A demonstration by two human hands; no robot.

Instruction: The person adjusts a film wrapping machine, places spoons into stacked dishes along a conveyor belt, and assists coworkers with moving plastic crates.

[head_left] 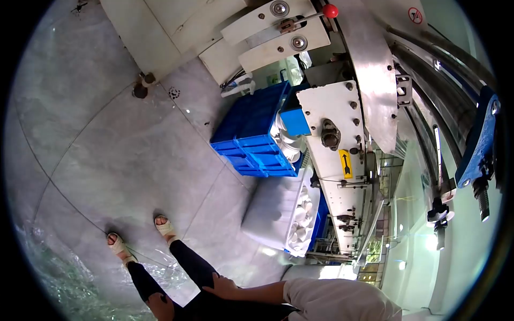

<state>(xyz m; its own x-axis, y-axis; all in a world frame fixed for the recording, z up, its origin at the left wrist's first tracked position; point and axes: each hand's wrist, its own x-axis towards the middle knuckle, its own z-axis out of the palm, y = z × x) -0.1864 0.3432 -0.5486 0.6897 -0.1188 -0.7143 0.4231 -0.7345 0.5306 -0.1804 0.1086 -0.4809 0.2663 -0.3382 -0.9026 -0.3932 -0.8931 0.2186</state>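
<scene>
My right hand [220, 287] rests on my right thigh, its fingers apart over the dark trouser leg [191, 262]. On the other leg lies my left hand [160, 307], low in the view and partly cut off, its fingers spread on the cloth. Neither hand holds anything that I can see. Both are well away from the blue crate [251, 128], which holds several white pieces [289, 144], and from a pale, whitish bin [270, 208] with more white pieces [302, 214].
A long machine [321, 112] with a yellow arrow sign [346, 163] runs beside the crates. A red ball knob [330, 10] sticks out at the top. Clear plastic sheeting [64, 278] lies on the grey floor [123, 150] near my sandals [165, 225]. Metal bars [444, 101] stand at the right.
</scene>
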